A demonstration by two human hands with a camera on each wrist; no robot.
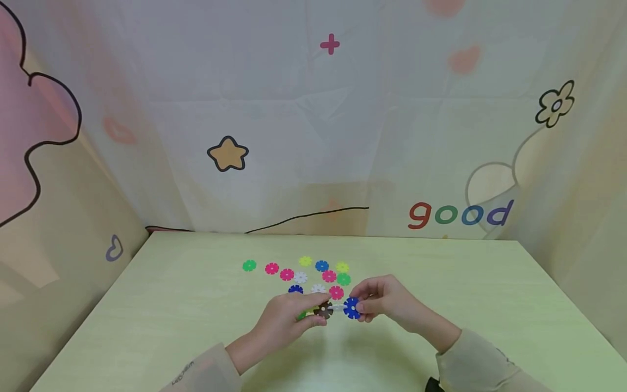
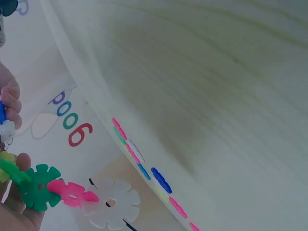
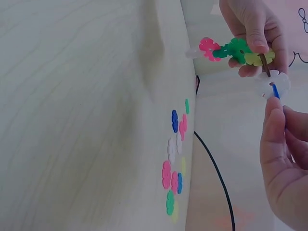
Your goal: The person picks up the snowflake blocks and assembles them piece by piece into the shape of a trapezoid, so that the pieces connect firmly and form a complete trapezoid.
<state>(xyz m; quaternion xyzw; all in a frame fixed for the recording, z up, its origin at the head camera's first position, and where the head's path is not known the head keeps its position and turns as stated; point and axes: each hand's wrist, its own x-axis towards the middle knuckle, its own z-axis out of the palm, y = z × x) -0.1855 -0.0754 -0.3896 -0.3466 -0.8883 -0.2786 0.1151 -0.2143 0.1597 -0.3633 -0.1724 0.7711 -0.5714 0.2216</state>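
Note:
My left hand (image 1: 286,317) grips a chain of slotted plastic flower discs, with thumb and fingers on either side of the brown disc (image 1: 324,310). In the left wrist view the chain runs on through a yellow disc (image 2: 5,167), green discs (image 2: 41,186) and a pink disc (image 2: 72,193) to a white disc (image 2: 118,207) at its end. Thumb and fingers of my right hand (image 1: 394,302) pinch a blue disc (image 1: 351,308). Edge-on, this blue disc meets a translucent white disc (image 3: 273,85), which joins the brown one. Both hands are raised over the table.
Loose flower discs in several colours lie flat beyond the hands, among them a green disc (image 1: 249,265) farthest left and a pink disc (image 1: 336,293) near the fingers. The pale table (image 1: 171,305) meets a printed curtain (image 1: 274,120) at its back edge. A black cable (image 3: 216,168) hangs behind.

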